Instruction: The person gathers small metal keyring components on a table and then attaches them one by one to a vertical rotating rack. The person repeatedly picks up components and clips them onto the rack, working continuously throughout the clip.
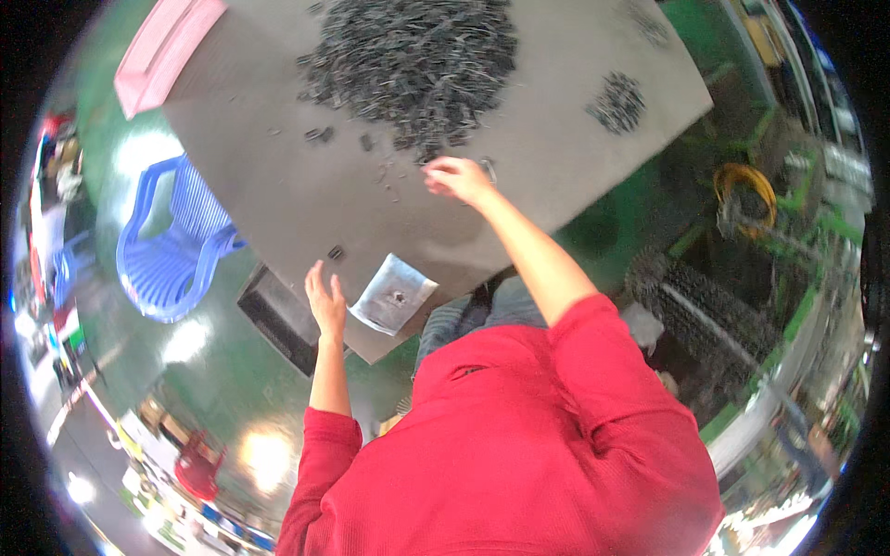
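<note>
A large heap of small dark parts (pixel 413 60) covers the far middle of the grey tabletop (pixel 278 190). My right hand (pixel 456 178) is at the heap's near tip, its fingers drawn together; whatever lies between them is too small to make out. Close beside that hand is a thin, pale, curved thing (pixel 489 170). My left hand (pixel 326 301) hangs at the near left table edge, fingers apart and holding nothing. Just beyond its fingertips lies a single dark piece (pixel 335 252). To its right is a pale blue, flat pad or packet (pixel 394 294) with a dark mark in the middle.
A smaller pile of dark pieces (pixel 617 103) lies at the table's right. A pink container (pixel 167 56) stands at the far left corner. Below the near left edge is a dark tray (pixel 278 320). A blue plastic chair (pixel 176 241) stands left; a yellow coiled hose (pixel 746 199) is right.
</note>
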A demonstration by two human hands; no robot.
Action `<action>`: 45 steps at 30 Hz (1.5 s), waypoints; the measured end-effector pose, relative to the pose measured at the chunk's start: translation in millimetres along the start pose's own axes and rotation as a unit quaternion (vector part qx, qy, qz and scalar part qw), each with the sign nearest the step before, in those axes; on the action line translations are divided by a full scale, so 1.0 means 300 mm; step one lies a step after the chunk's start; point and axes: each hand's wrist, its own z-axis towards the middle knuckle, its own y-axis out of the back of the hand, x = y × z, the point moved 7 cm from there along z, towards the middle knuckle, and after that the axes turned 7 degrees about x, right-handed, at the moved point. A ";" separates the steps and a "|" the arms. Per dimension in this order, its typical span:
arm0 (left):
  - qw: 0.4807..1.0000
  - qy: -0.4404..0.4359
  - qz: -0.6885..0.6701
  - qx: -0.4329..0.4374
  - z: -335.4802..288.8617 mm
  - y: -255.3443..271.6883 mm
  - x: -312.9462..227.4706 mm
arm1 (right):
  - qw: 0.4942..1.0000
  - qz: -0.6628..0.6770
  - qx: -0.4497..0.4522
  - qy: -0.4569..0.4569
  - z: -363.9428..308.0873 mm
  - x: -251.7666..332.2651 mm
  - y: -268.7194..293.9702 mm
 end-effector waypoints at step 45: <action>0.982 -0.104 0.040 -0.153 1.373 -0.309 -0.982 | 0.726 -0.505 -0.408 0.227 0.608 0.662 0.553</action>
